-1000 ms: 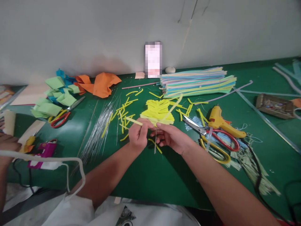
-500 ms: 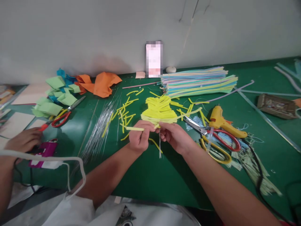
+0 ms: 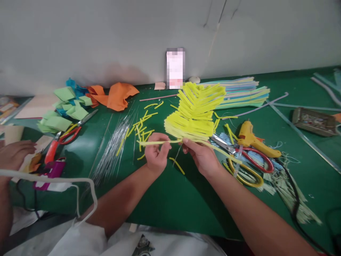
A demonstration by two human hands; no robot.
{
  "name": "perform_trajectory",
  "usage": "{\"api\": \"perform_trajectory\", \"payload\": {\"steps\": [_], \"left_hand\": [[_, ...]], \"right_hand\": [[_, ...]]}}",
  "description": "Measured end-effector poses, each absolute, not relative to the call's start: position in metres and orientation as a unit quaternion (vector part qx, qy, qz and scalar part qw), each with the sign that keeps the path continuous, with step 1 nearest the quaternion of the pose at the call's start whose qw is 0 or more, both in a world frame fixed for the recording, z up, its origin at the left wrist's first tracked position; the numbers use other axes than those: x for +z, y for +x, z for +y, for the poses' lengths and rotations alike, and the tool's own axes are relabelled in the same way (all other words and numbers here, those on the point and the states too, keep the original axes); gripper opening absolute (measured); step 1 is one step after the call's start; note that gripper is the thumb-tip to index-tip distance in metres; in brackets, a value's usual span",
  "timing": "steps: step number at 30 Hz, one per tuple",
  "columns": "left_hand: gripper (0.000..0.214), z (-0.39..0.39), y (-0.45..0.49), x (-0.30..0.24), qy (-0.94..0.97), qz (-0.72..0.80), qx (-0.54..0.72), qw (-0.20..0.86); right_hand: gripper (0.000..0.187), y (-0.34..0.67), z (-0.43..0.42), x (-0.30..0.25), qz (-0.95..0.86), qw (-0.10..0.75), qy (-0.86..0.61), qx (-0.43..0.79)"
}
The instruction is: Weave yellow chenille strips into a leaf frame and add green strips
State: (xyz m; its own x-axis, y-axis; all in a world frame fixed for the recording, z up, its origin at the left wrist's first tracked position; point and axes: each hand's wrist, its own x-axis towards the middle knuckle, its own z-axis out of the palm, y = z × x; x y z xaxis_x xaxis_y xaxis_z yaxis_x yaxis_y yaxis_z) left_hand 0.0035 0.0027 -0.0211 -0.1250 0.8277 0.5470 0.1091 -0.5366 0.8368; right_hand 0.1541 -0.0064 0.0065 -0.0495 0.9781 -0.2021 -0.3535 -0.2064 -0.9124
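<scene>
A bright yellow leaf-shaped piece (image 3: 197, 113) made of rows of pipe cleaners rises in front of my hands, tilted to the right. My right hand (image 3: 202, 154) pinches its lower end, where a thin wire stem (image 3: 177, 155) comes out below. A pale yellow pipe cleaner (image 3: 225, 153) crosses that base, one end sticking out left and the other sloping down to the right. My left hand (image 3: 157, 153) has this pipe cleaner between thumb and fingers, left of the stem. Short yellow pieces (image 3: 145, 122) lie scattered beyond my left hand.
Scissors (image 3: 257, 161), a yellow glue gun (image 3: 257, 140) and cut fibres lie right. Behind are a bundle of pastel pipe cleaners (image 3: 245, 94) and a phone (image 3: 176, 67). Loose wires (image 3: 114, 142) lie left, near another person's hand (image 3: 16, 154) and green paper (image 3: 62, 106).
The yellow leaf shape has tipped upward, showing more of its length. The pale pipe cleaner now stretches farther right, and my left hand has opened up somewhat. The other person's hand moved left.
</scene>
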Motion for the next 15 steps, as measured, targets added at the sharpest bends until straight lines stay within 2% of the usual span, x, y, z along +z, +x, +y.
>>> {"api": "perform_trajectory", "payload": {"steps": [3, 7, 15], "left_hand": [[0.025, 0.002, 0.004, -0.024, 0.597, 0.419, 0.598, 0.332], [0.017, 0.003, 0.005, -0.023, 0.595, 0.443, 0.566, 0.359], [0.013, 0.007, 0.003, -0.020, 0.601, 0.458, 0.568, 0.326]], "right_hand": [[0.018, 0.154, -0.005, 0.005, -0.350, 0.551, -0.443, 0.614], [0.015, 0.153, -0.005, 0.002, -0.367, 0.557, -0.433, 0.606], [0.017, 0.151, -0.004, -0.004, -0.346, 0.572, -0.406, 0.623]]}}
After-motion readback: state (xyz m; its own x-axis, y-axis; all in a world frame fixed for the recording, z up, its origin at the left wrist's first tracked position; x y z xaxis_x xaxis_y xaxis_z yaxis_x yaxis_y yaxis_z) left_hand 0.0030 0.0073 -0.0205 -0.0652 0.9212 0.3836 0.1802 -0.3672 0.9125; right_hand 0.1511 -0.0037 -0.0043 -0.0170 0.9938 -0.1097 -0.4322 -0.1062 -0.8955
